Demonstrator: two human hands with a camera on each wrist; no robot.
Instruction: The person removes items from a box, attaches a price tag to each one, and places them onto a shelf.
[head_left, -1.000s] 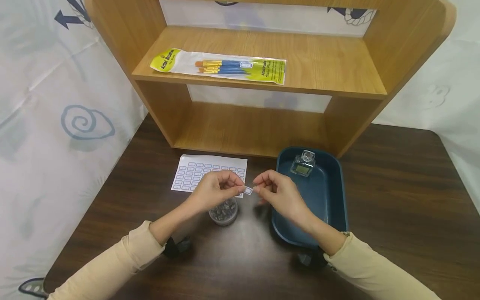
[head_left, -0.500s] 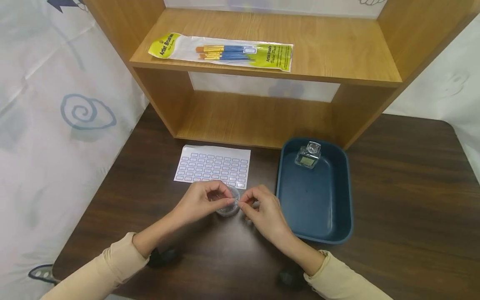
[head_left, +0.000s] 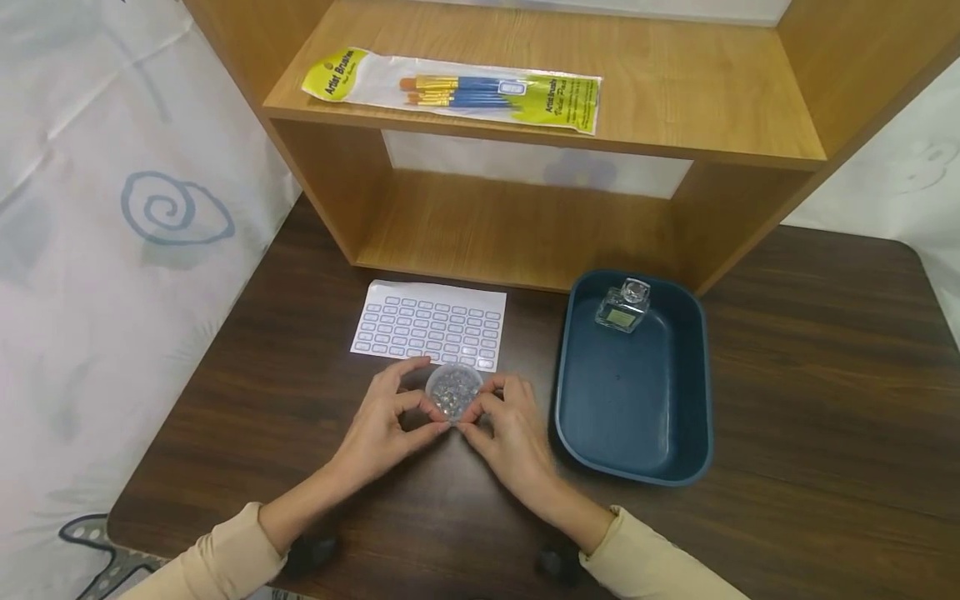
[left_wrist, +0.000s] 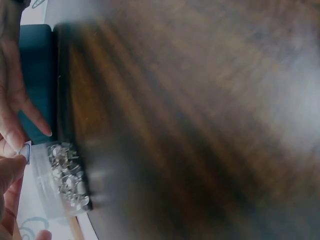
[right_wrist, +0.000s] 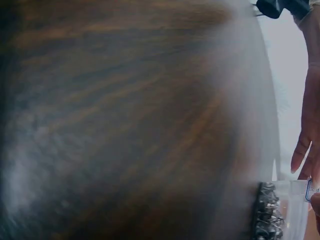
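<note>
A round clear plastic tub [head_left: 454, 388] stands on the table, holding many small shiny silvery pieces whose kind is hard to tell. My left hand [head_left: 381, 429] and right hand [head_left: 516, 440] meet at its near side. Between their thumbs and fingers they pinch the two ends of a small blue-bordered label sticker [left_wrist: 28, 153], held at the tub's upper wall. Fingertips mostly cover the label in the head view; the right wrist view shows one edge of it. Just behind the tub lies a white sheet of label stickers [head_left: 427, 321].
At right is a dark blue tray [head_left: 633, 471] with a glass bottle [head_left: 624, 307] in its far left part. Behind stands a wooden shelf unit [head_left: 517, 250]; a pack of artist brushes [head_left: 457, 90] lies on its upper board. Dark wood table [head_left: 810, 375] surrounds these.
Both hands have moved left and toward me with the label, down from above the table to the tub's near side. The head view has tilted downward. Tub, tray and sheet stay put.
</note>
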